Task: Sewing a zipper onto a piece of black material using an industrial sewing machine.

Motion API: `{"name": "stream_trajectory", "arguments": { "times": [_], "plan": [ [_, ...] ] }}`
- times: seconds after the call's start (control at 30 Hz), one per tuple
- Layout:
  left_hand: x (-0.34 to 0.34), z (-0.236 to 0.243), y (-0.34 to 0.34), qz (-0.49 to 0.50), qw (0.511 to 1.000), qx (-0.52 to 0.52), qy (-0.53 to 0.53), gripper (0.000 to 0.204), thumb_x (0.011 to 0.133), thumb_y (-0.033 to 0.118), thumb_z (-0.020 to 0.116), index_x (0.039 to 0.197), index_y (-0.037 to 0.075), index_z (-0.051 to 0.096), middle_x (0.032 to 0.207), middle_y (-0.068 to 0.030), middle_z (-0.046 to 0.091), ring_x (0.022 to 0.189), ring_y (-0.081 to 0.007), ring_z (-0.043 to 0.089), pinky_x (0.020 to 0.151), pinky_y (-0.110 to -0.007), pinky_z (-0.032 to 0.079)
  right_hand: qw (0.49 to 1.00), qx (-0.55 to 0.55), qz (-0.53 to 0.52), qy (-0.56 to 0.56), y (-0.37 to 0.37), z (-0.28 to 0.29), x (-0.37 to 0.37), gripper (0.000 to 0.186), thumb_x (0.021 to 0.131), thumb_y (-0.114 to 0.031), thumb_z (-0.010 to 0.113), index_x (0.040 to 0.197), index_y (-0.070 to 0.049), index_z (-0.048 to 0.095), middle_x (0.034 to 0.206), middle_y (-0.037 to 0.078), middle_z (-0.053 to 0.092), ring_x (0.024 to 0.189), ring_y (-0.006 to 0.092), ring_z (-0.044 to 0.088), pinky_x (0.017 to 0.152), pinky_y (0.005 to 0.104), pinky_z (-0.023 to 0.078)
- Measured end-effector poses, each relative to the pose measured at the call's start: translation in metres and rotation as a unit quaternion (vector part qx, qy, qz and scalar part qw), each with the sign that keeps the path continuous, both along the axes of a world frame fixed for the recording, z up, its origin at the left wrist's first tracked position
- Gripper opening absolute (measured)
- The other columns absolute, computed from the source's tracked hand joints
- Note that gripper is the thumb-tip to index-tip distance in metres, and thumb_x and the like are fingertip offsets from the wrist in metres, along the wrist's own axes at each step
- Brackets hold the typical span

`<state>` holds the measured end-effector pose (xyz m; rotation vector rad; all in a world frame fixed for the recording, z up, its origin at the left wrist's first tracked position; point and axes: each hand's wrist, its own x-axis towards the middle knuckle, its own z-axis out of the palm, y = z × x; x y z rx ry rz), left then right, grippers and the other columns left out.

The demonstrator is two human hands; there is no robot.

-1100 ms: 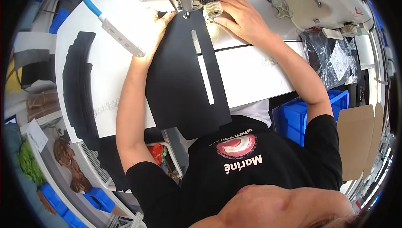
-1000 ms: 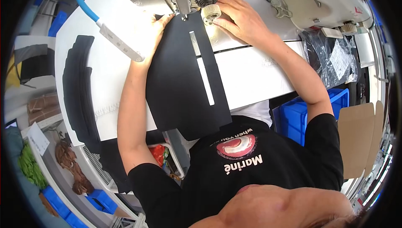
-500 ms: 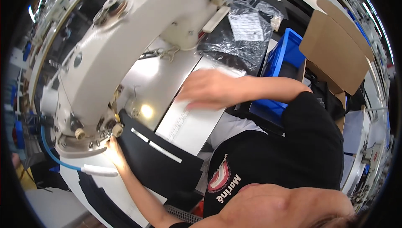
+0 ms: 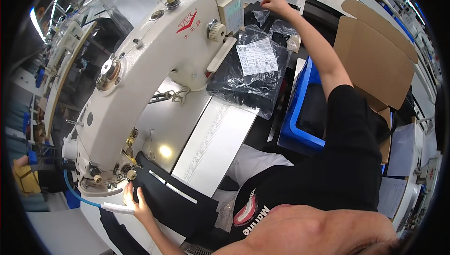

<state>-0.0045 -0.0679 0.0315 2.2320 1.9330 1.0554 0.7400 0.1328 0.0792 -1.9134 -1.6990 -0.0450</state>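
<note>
Fingers of the left hand, parted, meet the edge of a black fabric panel just right of them on a white worktable, beside a sewing machine. The right hand's fingers curl past a plastic bag, hold unclear, a cardboard box to their right.

Upper garment: black T-shirt, plain fabric. Right sleeve short, same black, hem above the elbow. Chest print: rounded pink-red patch, white curved shape inside; white lettering alongside, partly obscured. Lap: white cloth, creased; garment type not determinable. Forearms bare. Left hand and right hand likewise bare.
</note>
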Motion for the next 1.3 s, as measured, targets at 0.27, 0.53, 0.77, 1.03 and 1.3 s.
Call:
{"name": "stream_trajectory", "arguments": {
  "times": [0.27,0.53,0.77,1.03,1.3],
  "plan": [
    [0.020,0.013,-0.066,0.053,0.997,-0.048,0.014,0.027,0.087,0.002,0.063,0.114,-0.001,0.064,0.119,-0.0146,0.062,0.116,-0.0304,0.054,0.102,-0.040,0.038,0.980,-0.091,-0.041,-0.172,0.057,-0.026,0.004,0.033,0.067,-0.024,0.067,0.089,0.001,0.071,0.092,0.025,0.068,0.091,0.0372,0.067,0.081,0.0445,0.053],
    [0.051,0.035,-0.086,-0.001,0.995,-0.064,-0.079,0.026,0.086,-0.003,0.062,0.112,-0.002,0.065,0.112,-0.0131,0.066,0.108,-0.0269,0.058,0.097,-0.037,0.042,0.897,0.150,0.185,0.373,-0.060,0.113,-0.020,0.016,0.078,-0.016,0.066,0.079,-0.001,0.063,0.072,0.004,0.060,0.066,0.0117,0.055,0.064,0.0233,0.045],
    [0.116,0.037,-0.058,-0.090,0.986,0.103,-0.097,0.033,0.081,-0.012,0.063,0.112,-0.003,0.065,0.113,-0.0143,0.057,0.101,-0.0279,0.058,0.087,-0.035,0.048,0.840,-0.109,0.530,0.049,-0.121,0.097,-0.298,0.017,0.075,-0.015,0.062,0.073,0.001,0.060,0.068,0.008,0.060,0.063,0.0215,0.060,0.060,0.0354,0.047],
    [0.115,0.021,-0.041,-0.205,0.977,0.019,0.053,0.032,0.081,0.000,0.062,0.113,0.006,0.064,0.123,-0.0059,0.058,0.118,-0.0273,0.051,0.098,-0.051,0.037,0.777,-0.095,0.618,-0.070,-0.092,-0.022,-0.449,0.010,0.077,-0.011,0.059,0.075,-0.002,0.054,0.074,0.009,0.057,0.072,0.0294,0.056,0.064,0.0411,0.045],
    [0.115,0.013,-0.026,-0.179,0.982,-0.062,0.012,0.045,0.078,0.016,0.073,0.120,0.007,0.059,0.129,-0.0062,0.054,0.117,-0.0273,0.052,0.100,-0.052,0.037,0.842,0.004,0.531,-0.094,-0.097,-0.029,-0.370,0.029,0.084,-0.024,0.069,0.104,-0.004,0.063,0.115,0.007,0.065,0.118,0.0286,0.054,0.101,0.0385,0.040]
  ]
}}
